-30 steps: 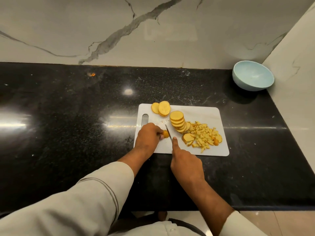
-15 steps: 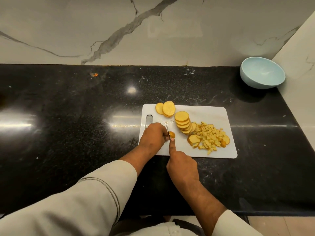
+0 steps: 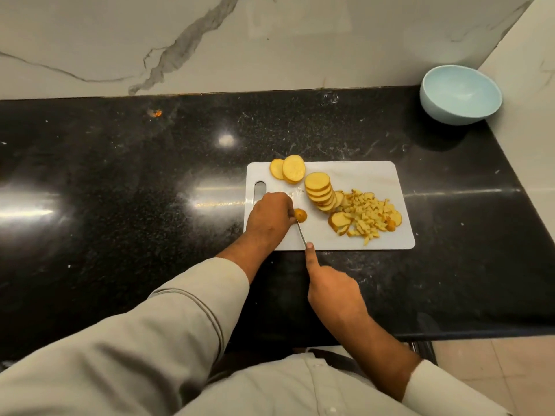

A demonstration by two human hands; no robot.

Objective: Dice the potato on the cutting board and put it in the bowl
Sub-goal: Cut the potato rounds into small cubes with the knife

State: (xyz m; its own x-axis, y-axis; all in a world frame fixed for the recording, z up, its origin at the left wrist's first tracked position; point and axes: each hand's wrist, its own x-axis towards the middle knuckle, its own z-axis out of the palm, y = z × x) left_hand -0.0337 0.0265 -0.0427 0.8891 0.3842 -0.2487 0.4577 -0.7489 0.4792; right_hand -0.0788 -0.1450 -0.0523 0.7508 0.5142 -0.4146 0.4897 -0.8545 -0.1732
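mid-slicing, the left hand [image 3: 271,217] pinches the potato end [image 3: 300,215] on the cutting board [image 3: 360,175] while the right hand [image 3: 333,291] grips the knife [image 3: 301,234], forefinger along its spine; the slices [image 3: 319,190] probably need dicing next.

- Desk [image 3: 120,181]: black, speckled white, glossy.
- Cutting board [image 3: 366,175]: plain white.
- Bowl [image 3: 459,100]: pale blue.
- Potato slices [image 3: 318,187]: yellow, brown-skinned edges.
- Diced potato [image 3: 369,217]: pale yellow.
- Wall [image 3: 210,40]: white marble, grey veins.
- Sleeve [image 3: 135,349]: beige.
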